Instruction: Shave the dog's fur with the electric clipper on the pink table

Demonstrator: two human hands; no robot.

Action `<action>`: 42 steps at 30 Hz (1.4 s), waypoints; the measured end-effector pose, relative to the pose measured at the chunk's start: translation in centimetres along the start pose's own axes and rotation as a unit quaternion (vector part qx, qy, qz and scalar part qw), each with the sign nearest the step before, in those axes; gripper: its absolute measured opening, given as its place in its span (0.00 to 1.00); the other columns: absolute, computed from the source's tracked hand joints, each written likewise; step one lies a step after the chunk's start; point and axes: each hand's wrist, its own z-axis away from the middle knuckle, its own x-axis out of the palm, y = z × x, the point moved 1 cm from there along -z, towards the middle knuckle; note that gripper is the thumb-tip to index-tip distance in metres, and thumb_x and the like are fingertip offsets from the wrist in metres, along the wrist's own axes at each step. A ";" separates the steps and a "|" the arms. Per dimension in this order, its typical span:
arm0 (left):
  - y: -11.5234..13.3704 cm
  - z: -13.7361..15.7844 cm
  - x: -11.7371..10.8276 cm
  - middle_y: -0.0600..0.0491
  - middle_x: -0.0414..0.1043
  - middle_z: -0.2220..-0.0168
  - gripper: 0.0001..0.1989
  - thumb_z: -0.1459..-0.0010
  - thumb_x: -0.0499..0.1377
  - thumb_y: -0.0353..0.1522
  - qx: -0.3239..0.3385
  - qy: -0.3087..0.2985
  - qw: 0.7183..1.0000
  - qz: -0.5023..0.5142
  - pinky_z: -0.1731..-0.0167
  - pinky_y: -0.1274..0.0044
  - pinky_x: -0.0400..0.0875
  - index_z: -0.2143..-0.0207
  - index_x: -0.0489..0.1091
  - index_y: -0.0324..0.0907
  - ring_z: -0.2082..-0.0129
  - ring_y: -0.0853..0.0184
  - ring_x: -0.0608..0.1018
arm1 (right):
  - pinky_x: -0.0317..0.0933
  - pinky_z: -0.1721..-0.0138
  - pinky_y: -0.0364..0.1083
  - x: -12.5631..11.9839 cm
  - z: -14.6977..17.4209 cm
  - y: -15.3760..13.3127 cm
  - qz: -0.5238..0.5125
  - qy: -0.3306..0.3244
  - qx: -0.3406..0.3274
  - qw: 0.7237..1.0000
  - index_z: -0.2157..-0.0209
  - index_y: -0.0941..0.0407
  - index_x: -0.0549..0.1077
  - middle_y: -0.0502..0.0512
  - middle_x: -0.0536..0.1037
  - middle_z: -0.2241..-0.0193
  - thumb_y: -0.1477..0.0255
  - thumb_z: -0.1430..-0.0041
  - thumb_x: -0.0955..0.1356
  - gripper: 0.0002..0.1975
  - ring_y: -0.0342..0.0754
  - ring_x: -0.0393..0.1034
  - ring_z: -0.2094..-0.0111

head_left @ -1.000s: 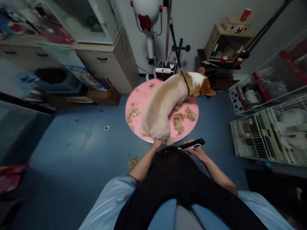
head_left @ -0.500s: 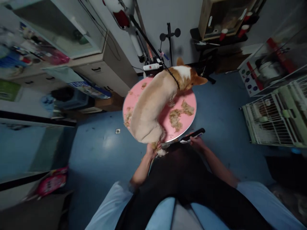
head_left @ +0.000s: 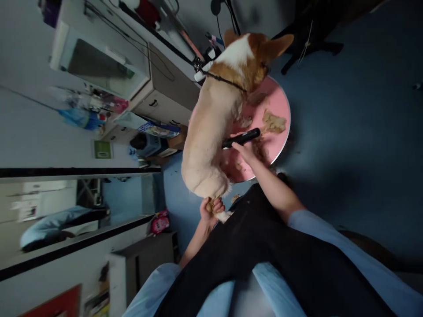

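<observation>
A closely shorn dog with a brown and white head stands on a round pink grooming table, facing away to the upper right. My left hand is closed around the dog's hind leg, whose white paw sticks out past the fingers. In my right hand is a black hair clipper, held over the tabletop with its front end at the dog's flank. A dark leash runs across the dog's neck. Clumps of cut fur lie on the table.
Drawers and a cabinet stand to the left, with a pet food bag beside them. A long mirror is on the left wall. Behind the dog is a stand. Blue floor stretches to the right.
My right hand has moved the clipper up and left, from the table's near edge to the dog's side. The left hand still grips the leg. My view has turned and come closer.
</observation>
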 end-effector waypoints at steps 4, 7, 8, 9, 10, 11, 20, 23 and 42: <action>1.8 1.1 -2.2 0.64 0.41 0.80 0.27 0.59 0.63 0.34 0.002 -0.019 0.999 -0.043 0.85 0.83 0.54 0.77 0.40 0.45 0.85 0.81 0.48 | 0.65 0.40 0.53 1.0 4.9 3.9 -0.055 -0.027 0.053 0.997 0.59 0.51 0.67 0.55 0.79 0.55 0.58 0.56 0.73 0.23 0.51 0.74 0.50; 2.9 1.6 -3.1 0.65 0.38 0.80 0.29 0.60 0.65 0.34 -0.026 -0.040 0.996 -0.078 0.84 0.84 0.53 0.77 0.40 0.44 0.85 0.81 0.46 | 0.67 0.43 0.54 1.5 6.1 5.4 -0.083 -0.042 0.072 0.993 0.60 0.51 0.67 0.54 0.79 0.56 0.56 0.57 0.75 0.25 0.53 0.75 0.51; 3.2 1.6 -3.4 0.65 0.37 0.80 0.30 0.60 0.65 0.34 -0.039 -0.049 0.994 -0.091 0.84 0.84 0.53 0.77 0.40 0.44 0.85 0.81 0.45 | 0.68 0.45 0.54 1.7 6.1 5.6 -0.091 -0.025 0.070 0.993 0.60 0.51 0.67 0.54 0.80 0.56 0.54 0.55 0.74 0.24 0.53 0.74 0.50; 3.5 1.7 -3.6 0.65 0.37 0.81 0.30 0.59 0.65 0.35 -0.051 -0.058 0.992 -0.103 0.84 0.84 0.52 0.78 0.40 0.44 0.85 0.81 0.44 | 0.69 0.46 0.54 1.9 6.0 5.6 -0.099 0.000 0.061 0.993 0.60 0.50 0.67 0.54 0.80 0.55 0.52 0.53 0.73 0.23 0.53 0.74 0.50; 3.7 1.7 -3.7 0.65 0.36 0.81 0.30 0.59 0.66 0.36 -0.063 -0.068 0.989 -0.115 0.85 0.84 0.52 0.78 0.40 0.44 0.85 0.81 0.44 | 0.69 0.47 0.53 2.1 5.9 5.5 -0.105 0.025 0.046 0.993 0.59 0.50 0.68 0.55 0.79 0.55 0.51 0.50 0.71 0.22 0.53 0.74 0.50; 4.0 1.7 -3.9 0.65 0.35 0.82 0.31 0.59 0.66 0.36 -0.074 -0.078 0.986 -0.127 0.85 0.84 0.51 0.79 0.40 0.44 0.85 0.81 0.44 | 0.69 0.46 0.53 2.3 5.9 5.5 -0.106 0.041 0.027 0.993 0.59 0.50 0.68 0.55 0.79 0.55 0.52 0.49 0.71 0.21 0.53 0.73 0.50; 5.5 1.7 -4.8 0.65 0.33 0.83 0.34 0.61 0.70 0.40 -0.125 -0.082 0.968 -0.200 0.85 0.84 0.51 0.80 0.40 0.44 0.84 0.79 0.44 | 0.66 0.43 0.55 2.7 6.9 4.8 -0.105 0.024 -0.040 0.993 0.60 0.51 0.70 0.54 0.78 0.57 0.58 0.50 0.72 0.18 0.52 0.74 0.53; 5.5 1.7 -5.1 0.64 0.33 0.83 0.33 0.60 0.69 0.40 -0.129 -0.074 0.966 -0.210 0.85 0.84 0.53 0.80 0.42 0.43 0.85 0.79 0.45 | 0.67 0.44 0.54 2.8 6.5 4.2 -0.119 0.042 -0.054 0.991 0.60 0.51 0.69 0.54 0.78 0.57 0.58 0.49 0.71 0.17 0.51 0.73 0.53; 2.5 4.1 -3.4 0.64 0.38 0.84 0.35 0.60 0.70 0.38 -0.112 -0.040 0.985 -0.122 0.85 0.85 0.54 0.80 0.39 0.43 0.84 0.80 0.44 | 0.70 0.54 0.51 1.8 5.9 2.9 -0.141 -0.013 0.041 0.989 0.65 0.53 0.72 0.52 0.79 0.63 0.59 0.53 0.72 0.16 0.50 0.74 0.60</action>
